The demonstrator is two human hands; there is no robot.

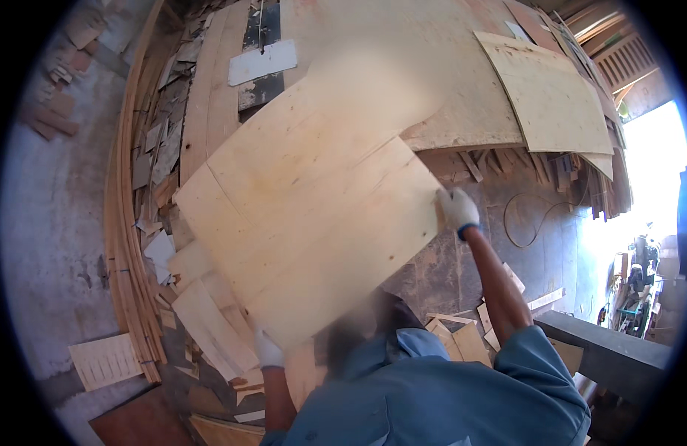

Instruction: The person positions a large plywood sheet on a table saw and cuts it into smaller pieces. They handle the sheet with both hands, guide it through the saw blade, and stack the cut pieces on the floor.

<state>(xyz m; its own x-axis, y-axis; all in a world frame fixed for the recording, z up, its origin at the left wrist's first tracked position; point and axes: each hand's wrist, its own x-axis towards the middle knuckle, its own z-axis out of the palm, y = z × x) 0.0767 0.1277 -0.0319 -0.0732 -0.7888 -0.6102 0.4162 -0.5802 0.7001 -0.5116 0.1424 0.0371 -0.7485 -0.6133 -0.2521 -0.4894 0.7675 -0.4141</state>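
Observation:
A large pale plywood sheet (306, 230) stretches out in front of me, tilted across the view, with small dark knots and faint lines on its face. My right hand (458, 210), in a white glove with a blue cuff, is closed around its right edge. Lower down, my left hand (269, 351), also gloved, grips the near left corner, its fingers partly hidden by the sheet. The far part of the sheet is blurred and overlaps a big wooden worktop (462, 111), so I cannot tell whether it rests there.
Another plywood panel (555, 97) lies on the worktop's right side. Long wood strips (128, 223) run along the left. Offcuts (217, 327) litter the floor beside my left arm. A thin cable loop (533, 241) lies right of the sheet; a grey beam (603, 346) stands near my right elbow.

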